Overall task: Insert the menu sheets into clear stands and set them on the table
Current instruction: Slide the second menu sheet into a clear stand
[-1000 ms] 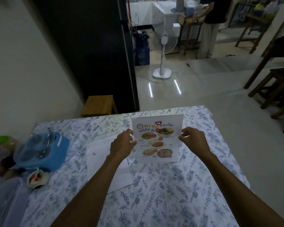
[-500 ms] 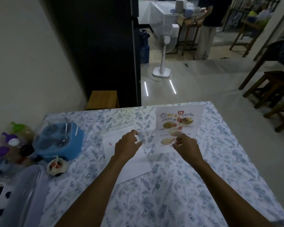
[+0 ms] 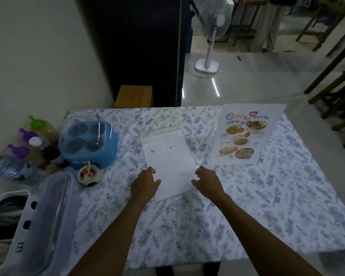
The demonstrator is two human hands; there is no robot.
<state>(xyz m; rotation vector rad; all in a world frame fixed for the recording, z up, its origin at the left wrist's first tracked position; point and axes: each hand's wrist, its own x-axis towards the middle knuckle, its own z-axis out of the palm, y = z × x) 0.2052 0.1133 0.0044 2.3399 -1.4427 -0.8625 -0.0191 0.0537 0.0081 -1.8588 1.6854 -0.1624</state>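
A clear stand holding a colourful menu sheet [image 3: 245, 134] stands upright at the far right of the table [image 3: 187, 226], free of both hands. A white sheet [image 3: 168, 156] lies face down in the middle of the floral cloth, seemingly over a flat clear stand [image 3: 163, 127] whose edge shows behind it. My left hand [image 3: 144, 185] rests at the sheet's near left edge, fingers loosely curled and touching the paper. My right hand [image 3: 206, 181] hovers at the sheet's near right corner, fingers apart and holding nothing.
A blue condiment caddy [image 3: 89, 145] and a small sauce dish [image 3: 89, 174] sit at the left. Bottles [image 3: 26, 148] line the wall. A plastic basket [image 3: 30, 226] stands near left. A wooden stool [image 3: 134, 96], a fan [image 3: 209, 36] and a standing person [image 3: 267, 22] lie beyond.
The menu stand was set down at the far right and both hands let go. They then moved back toward me, to the near edge of the white sheet.
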